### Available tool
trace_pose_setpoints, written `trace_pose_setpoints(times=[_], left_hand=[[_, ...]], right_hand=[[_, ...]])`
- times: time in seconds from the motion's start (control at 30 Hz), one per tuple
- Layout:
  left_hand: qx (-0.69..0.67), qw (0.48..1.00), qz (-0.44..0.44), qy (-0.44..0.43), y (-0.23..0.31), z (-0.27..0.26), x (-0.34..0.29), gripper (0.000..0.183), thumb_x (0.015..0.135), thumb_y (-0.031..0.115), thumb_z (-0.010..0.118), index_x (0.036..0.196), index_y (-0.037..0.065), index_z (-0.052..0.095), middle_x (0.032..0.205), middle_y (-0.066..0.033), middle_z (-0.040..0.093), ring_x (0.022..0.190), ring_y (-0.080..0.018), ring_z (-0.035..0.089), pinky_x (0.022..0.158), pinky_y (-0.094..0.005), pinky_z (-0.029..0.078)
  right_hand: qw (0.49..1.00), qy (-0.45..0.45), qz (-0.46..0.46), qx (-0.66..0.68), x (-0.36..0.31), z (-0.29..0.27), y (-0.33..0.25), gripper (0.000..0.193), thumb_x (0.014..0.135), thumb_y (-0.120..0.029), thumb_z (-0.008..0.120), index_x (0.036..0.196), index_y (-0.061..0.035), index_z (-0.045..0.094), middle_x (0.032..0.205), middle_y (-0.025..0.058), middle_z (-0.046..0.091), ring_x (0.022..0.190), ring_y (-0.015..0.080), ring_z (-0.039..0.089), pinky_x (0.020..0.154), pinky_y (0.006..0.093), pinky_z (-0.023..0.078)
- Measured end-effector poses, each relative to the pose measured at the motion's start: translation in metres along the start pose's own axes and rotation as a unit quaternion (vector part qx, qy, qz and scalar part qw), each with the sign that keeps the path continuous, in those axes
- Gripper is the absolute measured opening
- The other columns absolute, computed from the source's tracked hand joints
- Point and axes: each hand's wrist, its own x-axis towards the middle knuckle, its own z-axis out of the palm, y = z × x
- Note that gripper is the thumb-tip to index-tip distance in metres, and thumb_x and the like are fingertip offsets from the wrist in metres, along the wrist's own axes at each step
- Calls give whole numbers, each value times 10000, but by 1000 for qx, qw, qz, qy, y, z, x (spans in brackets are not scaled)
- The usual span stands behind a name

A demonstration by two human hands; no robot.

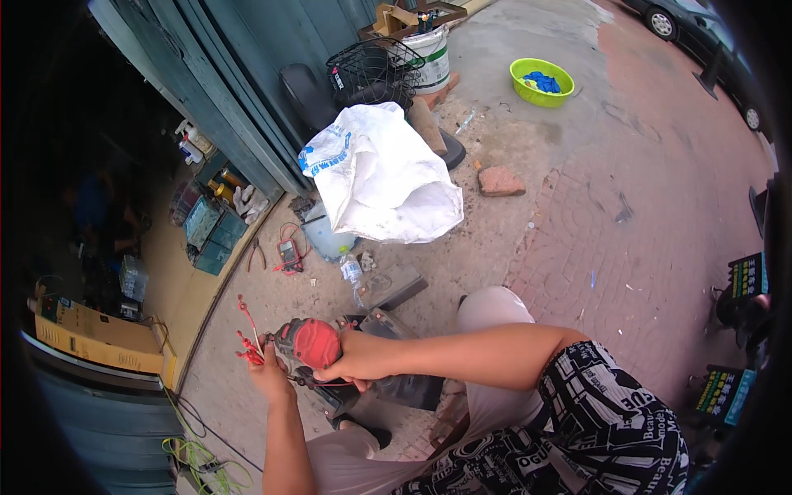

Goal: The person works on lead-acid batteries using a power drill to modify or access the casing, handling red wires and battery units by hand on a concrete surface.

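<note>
My right hand point(360, 356) is wrapped around the handle of a red and black cordless power driver point(313, 343). The tool's nose points left, toward my left hand point(271, 376). Fingers of that hand are closed on a bundle of red wires point(250, 353) with a pale strand among them, close to the nose; the exact pinch is partly hidden. Beneath and beside my hands are dark box-shaped blocks that look like batteries point(417, 389). A grey block point(398, 285) of similar shape lies just beyond them, next to a plastic bottle point(351, 268).
Farther off are a multimeter point(289, 256), pliers point(256, 256), a large white sack point(388, 177) and a brick point(501, 181). A lime-green basin point(541, 85) holds blue cloth. On the left, a doorway has a cardboard box point(99, 334) inside, with a green cable point(198, 454) near it.
</note>
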Motion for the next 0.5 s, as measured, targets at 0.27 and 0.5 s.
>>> trace_pose_setpoints(times=[0.27,0.5], left_hand=[[13,999,42,-29,36,-4,-15,205,919,173,557,1078,47,584,535,44,415,406,-45,330,380,-222,219],[-12,997,-45,-65,14,7,-6,243,922,238,576,1113,89,557,644,10,530,420,-56,396,379,-209,262]], right_hand=[[996,-66,-60,2,-13,-5,-8,332,835,-266,633,640,-28,508,514,33,500,375,144,507,410,286,400],[999,-40,14,31,-8,-7,4,311,866,-271,618,684,-70,464,518,1,454,395,121,470,467,270,384]])
